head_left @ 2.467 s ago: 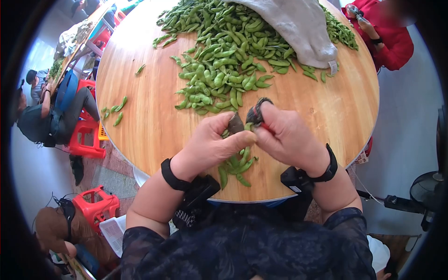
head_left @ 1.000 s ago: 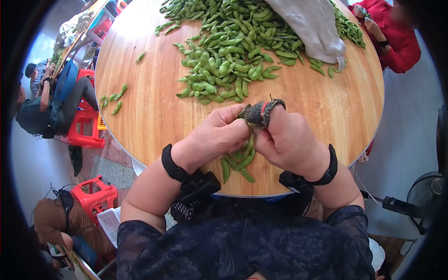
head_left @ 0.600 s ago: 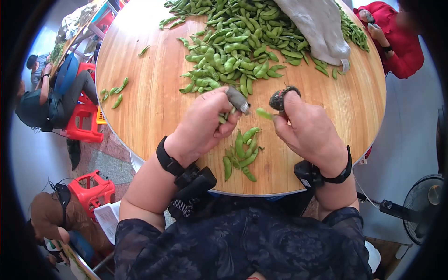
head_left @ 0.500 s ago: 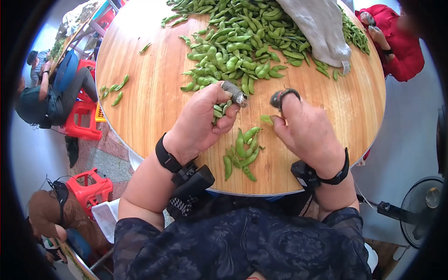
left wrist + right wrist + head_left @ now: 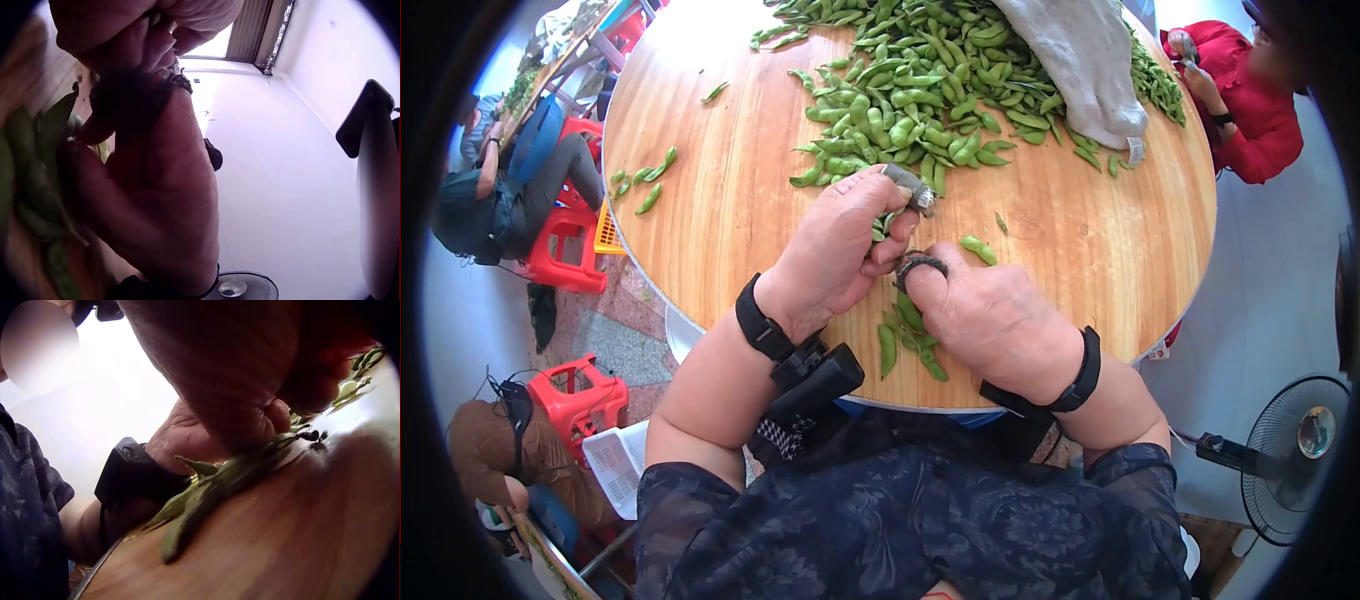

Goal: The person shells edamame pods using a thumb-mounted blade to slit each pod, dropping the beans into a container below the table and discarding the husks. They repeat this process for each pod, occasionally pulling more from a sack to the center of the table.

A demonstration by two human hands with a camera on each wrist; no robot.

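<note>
In the head view my left hand [image 5: 830, 245] is curled round several green beans or pods [image 5: 880, 228], with a grey wrap [image 5: 912, 185] on its thumb or finger. My right hand [image 5: 1005, 320], with a dark band [image 5: 921, 266] on one digit, reaches down over a small group of green pods [image 5: 888, 350] near the table's front edge. The left wrist view shows the right hand [image 5: 156, 206] with its fingertips pinching at the pods [image 5: 37, 169]. One pod [image 5: 978, 249] lies just beyond the right hand. The large heap of pods [image 5: 900, 110] is at the back.
A light grey cloth [image 5: 1080, 70] lies over part of the heap on the round wooden table [image 5: 1120, 230]. A few pods [image 5: 650, 197] lie at the left. Around the table are a person in red [image 5: 1250, 120], red stools [image 5: 570, 250] and a fan [image 5: 1295, 455].
My right hand has moved left and down to the small group of pods; the pod it pinched now lies on the table. My left hand has stayed nearly in place, still holding beans.
</note>
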